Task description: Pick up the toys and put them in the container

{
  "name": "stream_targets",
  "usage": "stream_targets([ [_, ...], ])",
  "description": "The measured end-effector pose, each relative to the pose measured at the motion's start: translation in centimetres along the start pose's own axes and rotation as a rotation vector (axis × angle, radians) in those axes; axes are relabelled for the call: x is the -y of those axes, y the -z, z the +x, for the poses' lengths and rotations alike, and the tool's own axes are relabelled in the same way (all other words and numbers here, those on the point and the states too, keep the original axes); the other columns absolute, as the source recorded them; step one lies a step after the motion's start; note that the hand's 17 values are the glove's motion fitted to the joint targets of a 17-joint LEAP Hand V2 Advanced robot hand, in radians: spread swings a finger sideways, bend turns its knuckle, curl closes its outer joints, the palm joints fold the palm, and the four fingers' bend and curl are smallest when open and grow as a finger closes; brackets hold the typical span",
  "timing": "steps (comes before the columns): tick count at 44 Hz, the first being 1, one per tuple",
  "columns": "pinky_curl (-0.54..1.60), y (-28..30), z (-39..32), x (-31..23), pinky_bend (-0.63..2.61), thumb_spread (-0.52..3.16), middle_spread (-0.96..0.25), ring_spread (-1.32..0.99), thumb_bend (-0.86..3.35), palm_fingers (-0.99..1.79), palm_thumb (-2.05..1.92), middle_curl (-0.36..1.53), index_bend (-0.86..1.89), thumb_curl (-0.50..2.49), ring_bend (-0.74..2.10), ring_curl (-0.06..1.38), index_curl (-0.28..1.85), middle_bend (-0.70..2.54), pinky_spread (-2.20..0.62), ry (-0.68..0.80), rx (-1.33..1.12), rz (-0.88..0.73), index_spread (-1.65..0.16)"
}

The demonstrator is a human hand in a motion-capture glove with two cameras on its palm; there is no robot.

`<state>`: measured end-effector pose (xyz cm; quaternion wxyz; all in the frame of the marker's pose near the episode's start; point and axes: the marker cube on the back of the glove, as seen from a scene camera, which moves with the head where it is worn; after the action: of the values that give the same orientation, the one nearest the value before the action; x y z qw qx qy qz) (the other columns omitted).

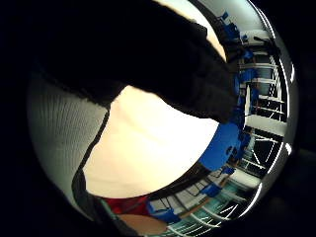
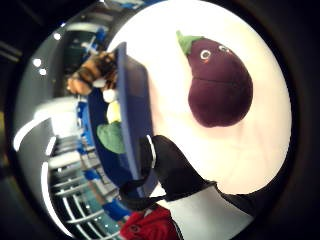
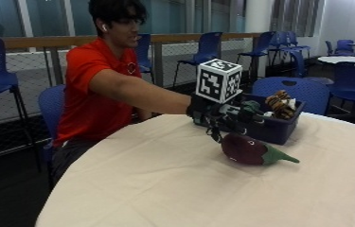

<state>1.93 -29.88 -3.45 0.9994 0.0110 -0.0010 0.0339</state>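
right hand (image 3: 218, 116) hovers, fingers relaxed, empty | eggplant toy (image 3: 249, 149) lies on bench (image 3: 164, 189) beside blue container (image 3: 278, 127) | likely soft, light plush; grasp round its plump body

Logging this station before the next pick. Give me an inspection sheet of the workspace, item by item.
Surface: round table under a beige cloth.
Job's things: eggplant plush lies on the cloth beside the blue container, not in it; a striped tiger plush and other toys, one green, one white, are already inside.
Clutter: nothing seen.
Hands: gloved right hand hangs above the eggplant plush, near the container's side; whether its fingers are curled cannot be told. It holds no toy. The bare hand is not visible.
Cables: left out of this sheet.
Surroundings: blue chairs, further tables, a railing and glass walls behind the seated person.
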Motion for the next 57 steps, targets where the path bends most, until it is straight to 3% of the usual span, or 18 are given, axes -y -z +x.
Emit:
stream_targets([
  [17,0.37,-4.9,-1.4,4.6,1.32,1.07,-0.03,0.1,-0.04,-0.21,-0.03,0.17,0.12,0.3,0.19,0.21,0.24,0.1,0.12,0.057,-0.065,0.017,-0.37],
  [28,0.38,-7.5,-3.3,6.4,1.36,1.12,-0.03,0.11,-0.02,-0.16,0.0,0.16,0.12,0.29,0.24,0.24,0.22,0.08,0.08,0.053,-0.137,-0.083,-0.37],
  [34,0.32,-8.0,-2.4,6.7,1.2,1.27,-0.04,-0.02,0.08,0.33,0.17,0.09,0.41,0.33,0.69,0.33,0.29,-0.01,-0.08,0.002,-0.141,-0.084,-0.39],
  [38,0.32,-7.9,-1.8,6.7,1.23,1.32,-0.1,-0.18,0.19,0.59,0.35,0.08,0.4,0.39,0.88,0.38,0.31,0.11,-0.24,-0.002,-0.106,-0.034,-0.38],
  [47,0.31,-6.8,-1.4,4.7,1.1,1.13,-0.26,-0.37,0.24,0.9,0.57,0.17,0.49,0.53,0.91,0.42,0.39,0.31,-0.38,0.026,-0.07,0.041,-0.36],
  [57,0.34,-2.1,-1.3,1.1,1.03,0.94,-0.37,-0.47,0.24,0.95,0.67,0.21,0.55,0.64,0.88,0.44,0.49,0.34,-0.43,0.044,-0.037,0.078,-0.36],
])
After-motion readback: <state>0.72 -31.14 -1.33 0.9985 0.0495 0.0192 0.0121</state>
